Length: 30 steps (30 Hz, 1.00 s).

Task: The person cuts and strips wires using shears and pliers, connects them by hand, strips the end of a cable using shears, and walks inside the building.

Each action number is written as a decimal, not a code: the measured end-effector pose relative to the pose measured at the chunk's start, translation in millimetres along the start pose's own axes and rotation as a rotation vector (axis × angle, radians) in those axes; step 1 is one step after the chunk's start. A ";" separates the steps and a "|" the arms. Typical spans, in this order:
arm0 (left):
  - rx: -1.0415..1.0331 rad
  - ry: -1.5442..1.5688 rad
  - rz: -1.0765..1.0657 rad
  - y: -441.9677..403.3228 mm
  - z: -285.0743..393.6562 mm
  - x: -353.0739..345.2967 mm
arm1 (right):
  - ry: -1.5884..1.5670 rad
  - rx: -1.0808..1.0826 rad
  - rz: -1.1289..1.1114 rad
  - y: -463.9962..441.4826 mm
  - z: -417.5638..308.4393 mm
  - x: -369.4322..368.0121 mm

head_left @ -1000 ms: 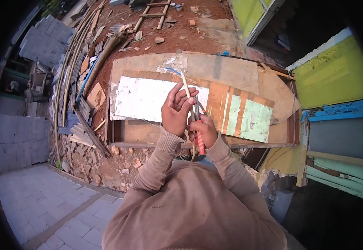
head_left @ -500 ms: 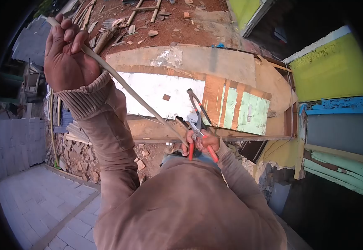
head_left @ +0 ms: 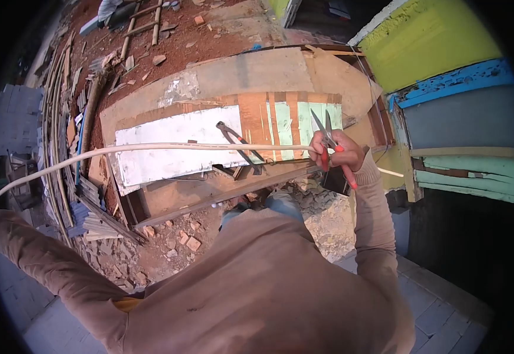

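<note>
A long cream cable [head_left: 168, 146] stretches from the far left edge over the board to my right hand [head_left: 335, 154]. My right hand is closed on the cable and on red-handled scissors [head_left: 330, 137], whose blades stand apart, pointing up. The cable's short tail shows past my right wrist. My left arm reaches to the far left, where the cable runs to its cuff; the hand itself is lost in the dark rim. Pincers [head_left: 233, 138] with black and orange handles lie on the white-painted part of the board [head_left: 177, 130].
Bamboo poles [head_left: 62, 135] and a log lie at the left, with broken rubble [head_left: 193, 243] below the worktop. A bamboo ladder [head_left: 142, 26] is at the top, near part of another person [head_left: 110, 10]. Green walls [head_left: 434, 47] stand at the right.
My left hand has swung far out to the left, drawing the cable across the view. My right hand has moved right and up with the scissors. The view has shifted, and the pincers remain on the board.
</note>
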<state>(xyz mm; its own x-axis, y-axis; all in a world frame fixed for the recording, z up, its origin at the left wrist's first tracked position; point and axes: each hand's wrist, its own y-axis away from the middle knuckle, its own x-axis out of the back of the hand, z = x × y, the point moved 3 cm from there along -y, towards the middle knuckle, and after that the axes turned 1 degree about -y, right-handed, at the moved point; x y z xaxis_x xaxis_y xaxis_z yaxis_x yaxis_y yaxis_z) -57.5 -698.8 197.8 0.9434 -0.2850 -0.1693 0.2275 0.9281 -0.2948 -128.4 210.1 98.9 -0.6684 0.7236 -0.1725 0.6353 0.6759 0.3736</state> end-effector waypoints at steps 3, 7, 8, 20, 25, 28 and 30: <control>0.054 -0.324 0.070 -1.0 -63.8 5.5 | 0.293 0.196 0.179 -2.1 -9.5 18.4; 0.039 -0.613 -0.064 75.7 -124.1 -57.9 | 0.636 -0.017 0.355 -20.8 -35.6 -16.0; 0.018 -0.586 -0.198 116.4 -127.0 -88.9 | 0.829 -0.024 0.371 -32.2 -39.9 -29.7; -0.664 0.031 -1.991 749.6 113.6 -328.9 | 1.172 0.527 0.666 -159.4 138.5 -75.2; -0.129 -0.062 -2.154 804.9 84.1 -341.4 | 1.554 0.258 0.662 -139.4 114.1 -68.2; 0.148 0.191 -1.866 794.9 73.0 -339.6 | 1.426 0.347 0.579 -102.3 80.4 -62.9; 0.162 0.220 -1.754 778.2 87.6 -337.6 | 1.362 0.437 0.478 -65.0 63.5 -64.0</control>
<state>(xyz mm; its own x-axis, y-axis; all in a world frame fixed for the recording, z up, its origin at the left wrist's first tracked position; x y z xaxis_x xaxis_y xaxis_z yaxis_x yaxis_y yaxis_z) -177.8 140.6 107.9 -0.4543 -0.8854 0.0978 0.8698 -0.4646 -0.1661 -102.3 128.7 27.8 -0.0531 0.3677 0.9284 0.7888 0.5856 -0.1868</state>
